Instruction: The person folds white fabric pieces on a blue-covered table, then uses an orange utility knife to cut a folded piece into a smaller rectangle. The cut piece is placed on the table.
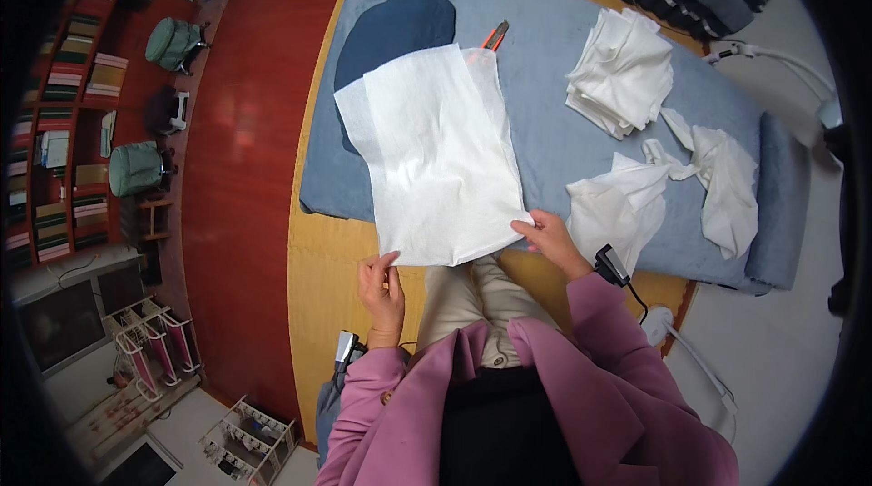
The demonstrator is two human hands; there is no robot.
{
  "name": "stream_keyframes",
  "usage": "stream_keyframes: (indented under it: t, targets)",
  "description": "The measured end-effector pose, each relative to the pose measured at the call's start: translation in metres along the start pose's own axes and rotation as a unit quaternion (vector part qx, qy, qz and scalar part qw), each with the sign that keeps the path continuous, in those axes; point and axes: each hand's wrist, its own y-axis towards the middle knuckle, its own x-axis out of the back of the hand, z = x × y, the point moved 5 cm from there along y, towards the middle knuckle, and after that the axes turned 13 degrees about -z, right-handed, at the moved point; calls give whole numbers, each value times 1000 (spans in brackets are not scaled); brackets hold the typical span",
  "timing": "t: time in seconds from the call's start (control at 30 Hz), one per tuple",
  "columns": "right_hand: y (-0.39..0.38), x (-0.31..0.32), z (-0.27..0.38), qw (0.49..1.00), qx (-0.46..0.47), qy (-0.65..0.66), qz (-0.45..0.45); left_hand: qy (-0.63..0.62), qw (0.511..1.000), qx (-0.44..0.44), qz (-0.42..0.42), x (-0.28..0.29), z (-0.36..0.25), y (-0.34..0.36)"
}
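Note:
A white cloth (440, 159) is spread out in front of me, its far part lying over the blue bed and a dark blue cushion (400, 23). My left hand (381, 291) pinches its near left corner. At the near right corner, my right hand (548, 239) grips the edge between thumb and fingers. The near edge runs fairly straight between both hands, above my legs. Just beyond the cloth's far right corner lies an orange and black utility knife (496, 35).
The blue bed (545, 68) carries a stack of folded white cloths (622, 73) at the right. Crumpled white cloths (622, 200) lie nearer me, beside a bolster (781, 200). A white lamp arm (781, 54) reaches in at the far right. Green chairs (138, 168) and a bookshelf (68, 114) stand left.

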Motion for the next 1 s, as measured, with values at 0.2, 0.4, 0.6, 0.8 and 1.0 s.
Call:
stream_keyframes:
  t: [0.2,0.4,0.6,0.8,1.0]
  targets:
    - [-41,48,105,980,138,81,-115,48,991,-125,-22,67,-69,54]
    - [-96,84,198,928,317,79,-176,70,982,-169,50,108,-132,86]
    - [-103,95,261,930,307,174,-100,-65,984,-164,1,135,-178,142]
    - [-46,103,317,930,285,221,-73,-197,977,-82,24,96,-175,226]
    - [-12,94,360,890,380,241,-72,-182,979,-90,-18,61,-179,284]
